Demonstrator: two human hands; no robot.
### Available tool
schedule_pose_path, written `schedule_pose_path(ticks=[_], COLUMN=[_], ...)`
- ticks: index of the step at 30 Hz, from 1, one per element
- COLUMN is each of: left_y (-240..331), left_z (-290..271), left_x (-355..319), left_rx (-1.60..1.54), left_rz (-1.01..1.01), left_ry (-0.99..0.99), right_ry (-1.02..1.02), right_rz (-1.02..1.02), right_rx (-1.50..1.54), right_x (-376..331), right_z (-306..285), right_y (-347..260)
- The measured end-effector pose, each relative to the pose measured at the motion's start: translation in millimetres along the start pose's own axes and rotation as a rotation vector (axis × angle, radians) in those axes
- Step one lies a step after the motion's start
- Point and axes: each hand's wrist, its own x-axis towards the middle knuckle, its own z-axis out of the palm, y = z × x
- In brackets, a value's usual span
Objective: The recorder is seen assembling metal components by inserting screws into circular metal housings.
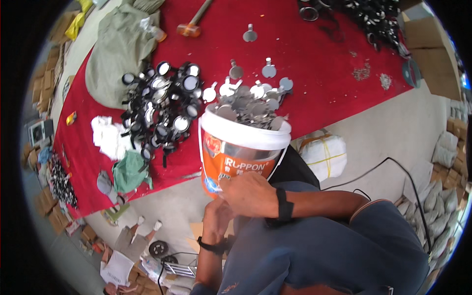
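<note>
A white plastic bucket [231, 147] with an orange label is tilted toward the red table [319, 73]. It is full of flat silver metal discs with small tabs [248, 110], and several of them lie spilled on the cloth beyond its rim. My right hand [248, 192] grips the bucket's lower side; a black band sits on that wrist. My left hand [216, 215] is under the bucket's bottom, partly hidden by the right hand. A heap of round black-rimmed pieces with shiny faces [162, 105] lies just left of the bucket.
A grey-green sack [118, 49] and an orange-headed mallet [189, 28] lie at the table's far side, with a black heap of parts [373, 17] at the far right. White cloth [109, 135] lies left. A white sack [325, 153], a black cable [393, 164] and cardboard [432, 54] are on the floor.
</note>
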Motion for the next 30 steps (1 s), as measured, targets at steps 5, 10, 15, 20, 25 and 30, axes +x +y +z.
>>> schedule_pose_path(ticks=[5,10,15,20,25,30], left_y=[4,-5,-13,-22,-14,-22], left_z=[2,7,8,-10,11,-3], left_x=[-7,-9,-20,-14,-14,-10], left_rx=[0.003,-0.035,-0.021,-0.067,-0.079,-0.013], left_rz=[0.032,0.022,-0.042,-0.047,0.04,-0.019], left_ry=[-0.004,-0.013,0.027,0.001,0.025,0.039], right_ry=[0.137,0.094,0.0,0.125,0.073,0.129], right_rz=[0.006,-0.022,0.034,-0.055,-0.008,-0.14], right_rx=[-0.056,-0.046,-0.021,-0.036,-0.005,-0.042], right_x=[9,9,-11,-12,-9,-26], right_z=[-10,-8,-2,1,6,12], right_y=[7,11,12,8,5,10])
